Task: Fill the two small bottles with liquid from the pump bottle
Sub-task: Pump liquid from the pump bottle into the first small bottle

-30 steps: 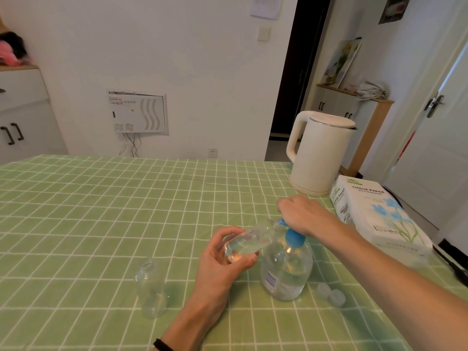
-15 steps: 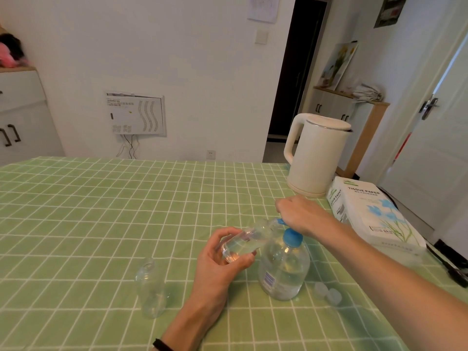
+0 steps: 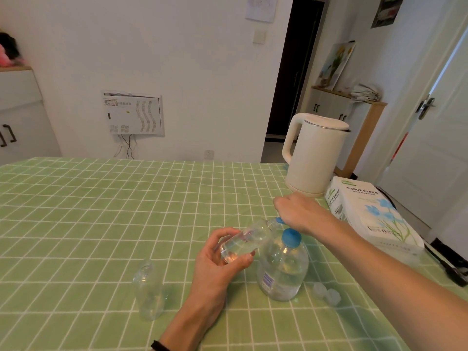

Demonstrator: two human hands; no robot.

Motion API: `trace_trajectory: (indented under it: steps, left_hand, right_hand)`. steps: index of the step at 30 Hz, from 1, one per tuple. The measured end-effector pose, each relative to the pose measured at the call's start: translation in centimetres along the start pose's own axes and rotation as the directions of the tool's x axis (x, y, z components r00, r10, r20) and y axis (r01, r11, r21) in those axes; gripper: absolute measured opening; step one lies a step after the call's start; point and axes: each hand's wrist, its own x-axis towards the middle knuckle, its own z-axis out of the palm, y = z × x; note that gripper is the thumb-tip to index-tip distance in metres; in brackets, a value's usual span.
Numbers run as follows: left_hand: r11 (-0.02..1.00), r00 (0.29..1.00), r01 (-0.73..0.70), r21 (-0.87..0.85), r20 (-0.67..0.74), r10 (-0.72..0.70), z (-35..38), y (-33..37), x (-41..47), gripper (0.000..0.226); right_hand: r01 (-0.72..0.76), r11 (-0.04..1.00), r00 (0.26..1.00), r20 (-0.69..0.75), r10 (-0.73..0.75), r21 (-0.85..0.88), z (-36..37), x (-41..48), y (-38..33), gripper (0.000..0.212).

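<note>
A clear pump bottle with a blue top stands on the green checked table, partly full of clear liquid. My right hand rests on its blue pump head, covering most of it. My left hand grips a small clear bottle, tilted with its mouth up against the blue spout; some liquid lies in its lower end. A second small clear bottle stands upright and uncapped to the left, untouched.
Two small clear caps lie right of the pump bottle. A cream kettle and a tissue paper box stand at the table's right side. A dark object sits at the right edge.
Both hands and the bottles keep their places. The camera has shifted slightly, so the scene sits a little differently in view.
</note>
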Motion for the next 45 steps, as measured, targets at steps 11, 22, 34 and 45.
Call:
trace_trajectory:
  steps: [11, 22, 34, 45]
  left_hand:
    - [1.0, 1.0, -0.003, 0.004, 0.006, 0.003, -0.1, -0.1, 0.0, 0.055]
    - [1.0, 1.0, 0.001, 0.014, 0.008, -0.001, -0.1, 0.0, -0.1, 0.056]
    - [1.0, 1.0, 0.014, 0.004, 0.003, -0.014, -0.1, -0.2, 0.2, 0.058]
    - [1.0, 1.0, 0.012, -0.008, -0.015, -0.012, 0.1, 0.2, 0.0, 0.058]
  right_hand:
    - [0.022, 0.992, 0.999, 0.051, -0.016, -0.126, -0.8, -0.2, -0.3, 0.032]
    - [-0.04, 0.998, 0.998, 0.048, 0.042, -0.046, -0.2, -0.9, -0.3, 0.023]
    - [-0.06, 0.998, 0.997, 0.048, 0.059, 0.015, 0.0, -0.8, -0.4, 0.027]
    - [-0.003, 1.0, 1.0, 0.005, 0.003, -0.024, -1.1, -0.9, -0.5, 0.026]
